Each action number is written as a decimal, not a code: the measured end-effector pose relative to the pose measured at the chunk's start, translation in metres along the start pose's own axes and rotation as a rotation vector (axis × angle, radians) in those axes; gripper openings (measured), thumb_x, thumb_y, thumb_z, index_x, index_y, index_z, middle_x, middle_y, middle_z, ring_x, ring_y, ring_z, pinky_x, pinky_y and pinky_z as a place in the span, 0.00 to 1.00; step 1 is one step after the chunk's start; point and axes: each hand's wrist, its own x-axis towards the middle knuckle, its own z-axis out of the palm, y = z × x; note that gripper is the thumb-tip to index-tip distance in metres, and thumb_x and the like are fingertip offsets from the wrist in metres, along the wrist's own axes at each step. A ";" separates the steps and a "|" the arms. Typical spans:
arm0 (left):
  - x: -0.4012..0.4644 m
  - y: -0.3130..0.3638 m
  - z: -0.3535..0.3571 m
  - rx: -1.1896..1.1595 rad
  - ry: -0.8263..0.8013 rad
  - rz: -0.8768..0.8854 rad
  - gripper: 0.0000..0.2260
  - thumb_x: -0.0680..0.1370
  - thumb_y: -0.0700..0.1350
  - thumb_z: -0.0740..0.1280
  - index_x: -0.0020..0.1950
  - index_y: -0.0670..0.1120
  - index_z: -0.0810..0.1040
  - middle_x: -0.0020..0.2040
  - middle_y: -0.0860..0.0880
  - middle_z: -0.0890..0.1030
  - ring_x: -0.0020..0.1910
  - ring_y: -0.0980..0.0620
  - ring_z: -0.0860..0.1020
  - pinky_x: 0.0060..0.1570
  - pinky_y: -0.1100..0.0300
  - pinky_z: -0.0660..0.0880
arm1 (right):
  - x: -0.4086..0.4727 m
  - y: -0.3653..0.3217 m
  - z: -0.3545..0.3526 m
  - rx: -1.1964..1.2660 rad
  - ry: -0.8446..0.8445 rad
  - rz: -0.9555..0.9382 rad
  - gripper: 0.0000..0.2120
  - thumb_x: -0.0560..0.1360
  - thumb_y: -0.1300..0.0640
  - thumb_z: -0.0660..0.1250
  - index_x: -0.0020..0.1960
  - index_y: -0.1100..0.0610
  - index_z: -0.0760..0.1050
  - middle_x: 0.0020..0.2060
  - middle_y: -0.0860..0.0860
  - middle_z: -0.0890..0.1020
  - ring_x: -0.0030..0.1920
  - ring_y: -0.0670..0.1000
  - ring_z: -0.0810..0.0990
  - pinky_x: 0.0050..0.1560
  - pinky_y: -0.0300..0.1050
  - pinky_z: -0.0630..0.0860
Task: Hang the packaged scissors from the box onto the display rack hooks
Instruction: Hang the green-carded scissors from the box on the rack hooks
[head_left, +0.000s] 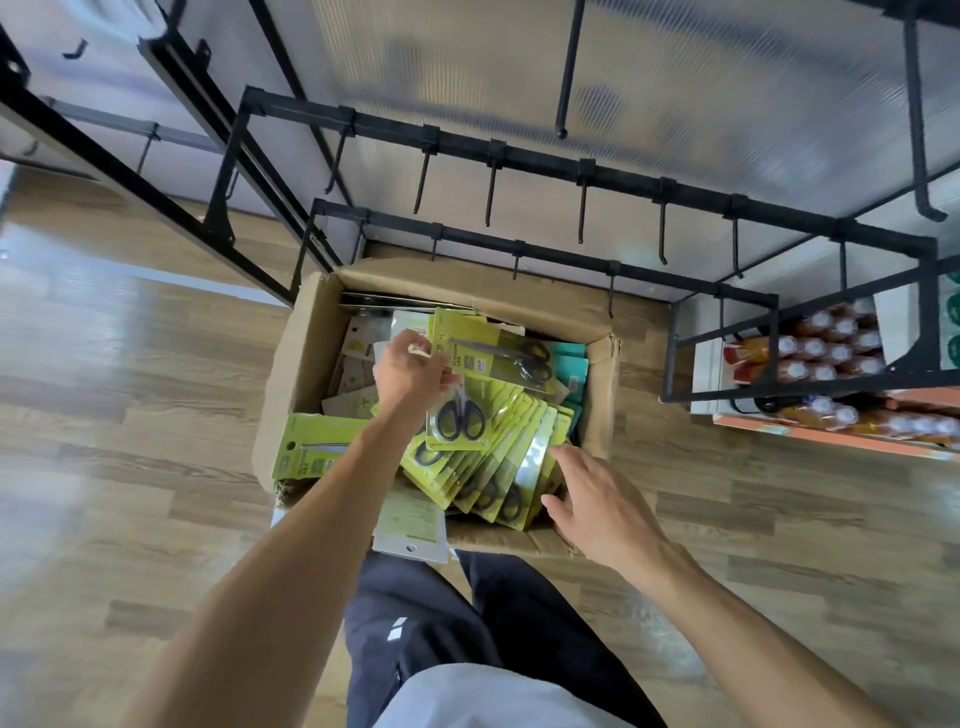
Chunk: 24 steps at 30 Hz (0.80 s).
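Two hands are over the open cardboard box (304, 364) on the wooden floor (130, 364), and I see both from above. My left hand (410, 371) is deep in the box, fingers curled and pinching the top of one packaged pair of scissors (460, 415); the yellow-green card hangs tilted from that grip, with the black handles at its lower end. My right hand (597, 501) is at the near right corner of the box with its fingers spread and straight, the fingertips touching the edge of a fanned row of scissor packs (498, 467) that lean against one another along the right side. It holds nothing.

Another, longer scissor pack (498, 356) lies flat on top of the pile toward the far side, beside some teal packages (571, 364). One more yellow-green pack (317, 447) sits on the near left flap, half outside the box. A pale card (410, 525) sticks out over the near edge, just above my dark trousers (426, 623).

Beyond the box stands the black display rack (519, 161), its two rails carrying rows of hooks (489, 200) that point toward me; all the hooks I can see are bare. To the right, under the rack's frame, are trays of bottles (826, 348) with white caps.
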 end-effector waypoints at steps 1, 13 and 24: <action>-0.004 -0.002 -0.013 0.012 0.015 0.036 0.06 0.77 0.38 0.72 0.50 0.42 0.76 0.37 0.43 0.85 0.31 0.53 0.84 0.31 0.59 0.81 | 0.005 -0.001 0.000 0.005 0.001 0.003 0.28 0.81 0.47 0.63 0.77 0.54 0.59 0.74 0.49 0.70 0.71 0.49 0.71 0.68 0.46 0.72; -0.012 -0.025 -0.153 0.121 0.005 0.128 0.08 0.79 0.38 0.69 0.49 0.52 0.77 0.45 0.41 0.82 0.36 0.48 0.85 0.34 0.56 0.82 | 0.100 -0.061 -0.002 0.181 0.091 0.076 0.17 0.81 0.50 0.64 0.64 0.59 0.70 0.52 0.55 0.81 0.45 0.55 0.81 0.37 0.45 0.71; 0.009 -0.041 -0.143 0.224 -0.095 0.144 0.13 0.81 0.37 0.65 0.63 0.48 0.76 0.46 0.44 0.76 0.39 0.46 0.82 0.32 0.59 0.82 | 0.140 -0.083 0.008 0.385 0.105 0.489 0.26 0.72 0.45 0.76 0.58 0.60 0.71 0.46 0.52 0.78 0.43 0.51 0.76 0.29 0.39 0.63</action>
